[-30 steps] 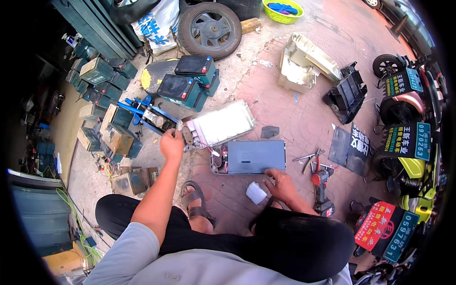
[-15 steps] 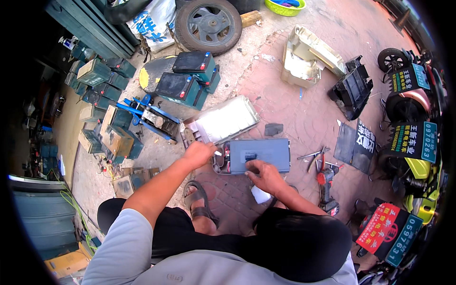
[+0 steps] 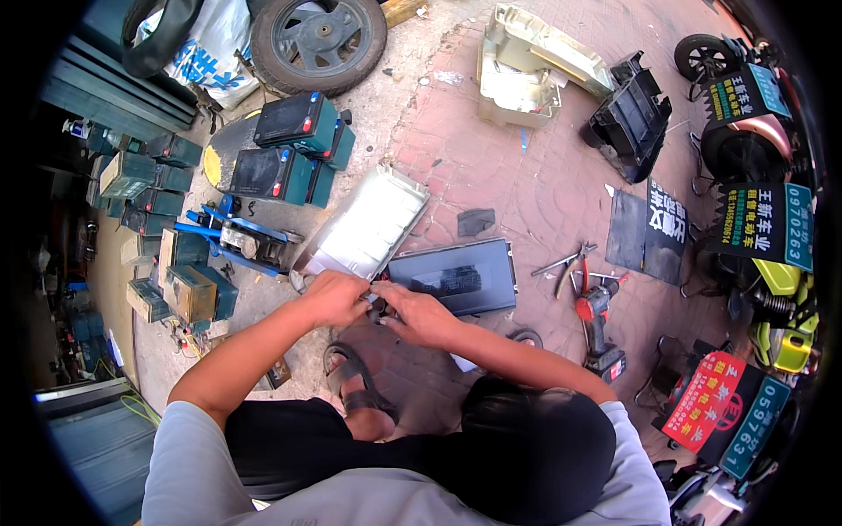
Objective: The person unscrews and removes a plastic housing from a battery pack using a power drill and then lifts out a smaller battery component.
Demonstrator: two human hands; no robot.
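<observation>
A blue-grey rectangular battery case (image 3: 465,273) with a dark patch on its top lies on the brick paving before me. At its left end, my left hand (image 3: 331,300) is closed, fingers bent round something small that they hide. Close beside it, my right hand (image 3: 417,314) has its fingers drawn together at the same end of the case; a bit of something dark shows between the two hands. A silvery plastic cover (image 3: 368,223) lies just beyond my left hand, slanting away. Under my right forearm a piece of white material (image 3: 463,363) shows in part.
To the right lie a red cordless drill (image 3: 596,320), pliers (image 3: 566,276) and a black sheet (image 3: 647,230). Batteries (image 3: 289,123) and a blue metal tool (image 3: 241,232) stand left. Beyond are a beige plastic housing (image 3: 517,101), a black tray (image 3: 630,127) and a wheel (image 3: 320,44). Scooters line the right.
My right hand has moved left from the top of the case to its left end, beside my left hand. The case now sits slightly turned, and the whole view has shifted.
</observation>
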